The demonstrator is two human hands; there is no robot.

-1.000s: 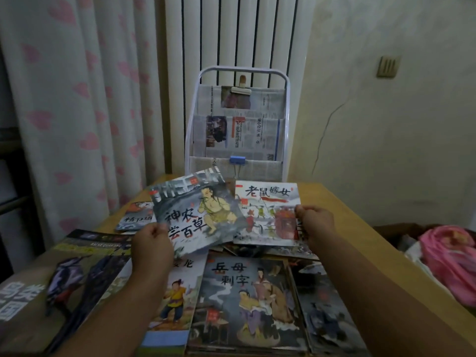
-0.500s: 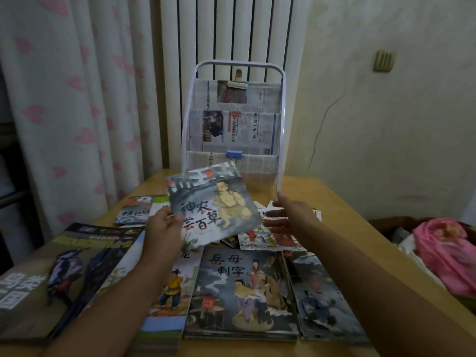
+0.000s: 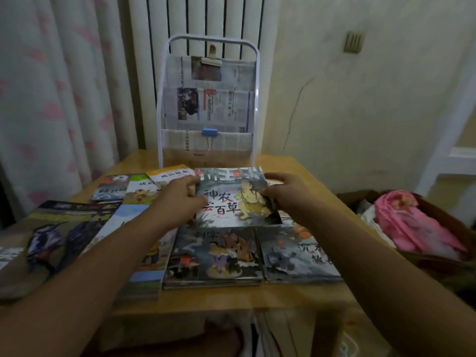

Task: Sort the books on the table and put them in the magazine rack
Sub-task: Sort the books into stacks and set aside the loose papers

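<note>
Both hands grip one picture book: the left hand [image 3: 184, 195] pinches its left edge and the right hand [image 3: 282, 191] clamps its right edge, thumb over the cover. That picture book [image 3: 231, 199], at the centre of the frame, is held just above the other books on the desk [image 3: 280, 295]; its cover shows a crouching figure and the characters 神农尝百草. Below it lies a middle stack [image 3: 213, 253] whose cover is half hidden, and to the right another stack [image 3: 298, 256] whose title is too blurred to read. Yellow-green books [image 3: 154, 182] toward the upper left bear 成语 in part. A large bird-cover book [image 3: 51, 235] lies at the left of the frame.

By my reading the sorting step is in hand: one title is being matched to a pile. The magazine rack [image 3: 164, 104], upper centre at the desk's far edge, holds clipped newspapers; no picture book is in it yet. Next the book needs squaring onto a like stack, or lifting forward into the rack's lowest pocket.
</note>
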